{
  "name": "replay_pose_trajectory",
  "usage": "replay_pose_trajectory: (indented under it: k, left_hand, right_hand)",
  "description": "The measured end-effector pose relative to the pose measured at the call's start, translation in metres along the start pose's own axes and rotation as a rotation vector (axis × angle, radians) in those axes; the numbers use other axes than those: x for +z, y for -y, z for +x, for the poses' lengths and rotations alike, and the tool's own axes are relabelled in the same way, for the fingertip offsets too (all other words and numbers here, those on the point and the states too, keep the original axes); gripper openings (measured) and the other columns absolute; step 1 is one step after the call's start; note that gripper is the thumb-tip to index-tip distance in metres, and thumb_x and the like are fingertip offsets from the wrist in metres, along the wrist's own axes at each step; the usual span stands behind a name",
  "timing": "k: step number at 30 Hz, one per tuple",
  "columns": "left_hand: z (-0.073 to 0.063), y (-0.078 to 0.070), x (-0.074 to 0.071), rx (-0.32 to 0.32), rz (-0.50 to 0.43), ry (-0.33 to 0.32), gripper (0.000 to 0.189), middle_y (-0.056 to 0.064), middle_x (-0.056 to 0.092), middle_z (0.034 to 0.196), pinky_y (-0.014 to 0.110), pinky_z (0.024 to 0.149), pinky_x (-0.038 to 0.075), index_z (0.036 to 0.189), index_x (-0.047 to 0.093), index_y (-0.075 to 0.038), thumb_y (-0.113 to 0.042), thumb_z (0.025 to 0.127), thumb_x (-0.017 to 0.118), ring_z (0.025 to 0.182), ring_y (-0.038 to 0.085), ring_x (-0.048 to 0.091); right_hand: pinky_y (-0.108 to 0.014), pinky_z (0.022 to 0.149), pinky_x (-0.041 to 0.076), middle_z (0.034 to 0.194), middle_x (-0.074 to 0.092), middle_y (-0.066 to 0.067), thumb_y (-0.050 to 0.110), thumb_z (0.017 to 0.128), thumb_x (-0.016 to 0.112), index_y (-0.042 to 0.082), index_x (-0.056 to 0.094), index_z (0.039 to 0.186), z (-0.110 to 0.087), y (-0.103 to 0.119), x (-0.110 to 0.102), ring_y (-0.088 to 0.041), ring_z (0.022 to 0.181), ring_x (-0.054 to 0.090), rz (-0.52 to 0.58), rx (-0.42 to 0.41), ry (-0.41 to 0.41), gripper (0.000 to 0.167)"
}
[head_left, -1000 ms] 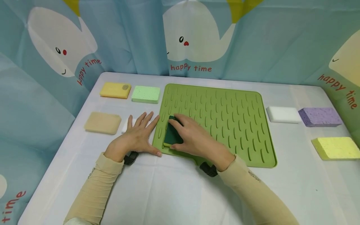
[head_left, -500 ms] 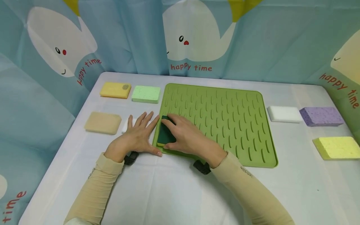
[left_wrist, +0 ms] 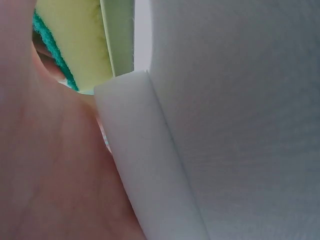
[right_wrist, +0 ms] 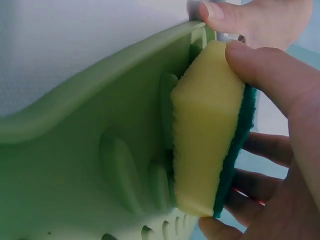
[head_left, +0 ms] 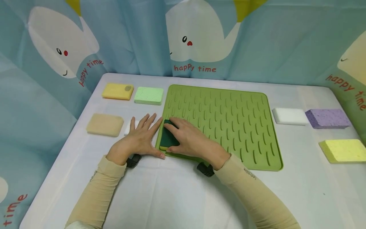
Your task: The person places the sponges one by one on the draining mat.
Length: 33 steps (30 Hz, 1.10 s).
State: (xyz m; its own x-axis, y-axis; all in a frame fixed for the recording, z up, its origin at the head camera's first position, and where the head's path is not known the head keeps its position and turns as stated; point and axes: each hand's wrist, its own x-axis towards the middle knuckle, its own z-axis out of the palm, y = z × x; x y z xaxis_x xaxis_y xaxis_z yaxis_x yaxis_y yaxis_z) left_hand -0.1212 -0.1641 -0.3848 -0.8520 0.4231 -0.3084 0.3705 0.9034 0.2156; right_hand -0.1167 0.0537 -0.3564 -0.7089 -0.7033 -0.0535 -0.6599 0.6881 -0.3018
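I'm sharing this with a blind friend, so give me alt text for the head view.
A right hand grips a green-topped sponge on a green mat, with the left hand spread at the mat's left edge. Assorted blocks flank the mat on a white table; a blue whale-print curtain hangs behind.

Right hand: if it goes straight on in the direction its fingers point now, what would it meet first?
The right hand would probably bring its sponge against the left rim of the mat first, with the left hand next in line; any gap is hard to judge.
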Motion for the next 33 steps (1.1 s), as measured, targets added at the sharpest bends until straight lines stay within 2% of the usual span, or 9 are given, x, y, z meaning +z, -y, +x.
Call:
replay_pose_trajectory:
  k: [8, 15, 23, 33]
  left_hand:
    - [0.0, 0.0, 0.0, 0.01, 0.006, -0.008, 0.136, 0.012, -0.003, 0.168, 0.074, 0.112, -0.006, 0.162, 0.003, -0.02, -0.081, 0.062, 0.073, 0.154, 0.038, -0.003]
    - [-0.001, 0.001, 0.001, 0.007, -0.003, -0.007, 0.137, 0.011, -0.003, 0.168, 0.074, 0.112, -0.007, 0.162, 0.002, -0.02, -0.081, 0.062, 0.073, 0.154, 0.037, -0.004]
    - [-0.001, 0.001, 0.002, 0.017, -0.007, -0.023, 0.137, 0.012, -0.001, 0.168, 0.075, 0.112, -0.006, 0.162, 0.004, -0.02, -0.08, 0.061, 0.074, 0.154, 0.038, -0.002]
    - [0.0, 0.001, 0.002, 0.013, -0.014, -0.027, 0.137, 0.012, -0.001, 0.168, 0.074, 0.112, -0.007, 0.162, 0.004, -0.021, -0.08, 0.06, 0.074, 0.154, 0.038, -0.002]
  right_hand:
    - [-0.053, 0.12, 0.025, 0.162, 0.025, -0.018, 0.051, 0.085, 0.074, 0.012, 0.032, 0.155, -0.005, -0.003, 0.002, -0.037, 0.15, 0.024, 0.031, 0.019, -0.003, 0.09]
    - [-0.055, 0.117, 0.031, 0.162, 0.027, -0.016, 0.052, 0.086, 0.073, 0.014, 0.034, 0.155, -0.012, -0.008, -0.002, -0.038, 0.148, 0.029, 0.07, 0.035, -0.065, 0.087]
    - [-0.057, 0.115, 0.033, 0.162, 0.027, -0.015, 0.052, 0.088, 0.07, 0.015, 0.036, 0.153, -0.025, -0.019, -0.013, -0.038, 0.147, 0.029, 0.087, 0.104, -0.095, 0.082]
    - [-0.059, 0.116, 0.03, 0.162, 0.024, -0.014, 0.052, 0.088, 0.07, 0.015, 0.037, 0.153, -0.042, -0.034, -0.023, -0.038, 0.148, 0.028, 0.088, 0.168, -0.107, 0.082]
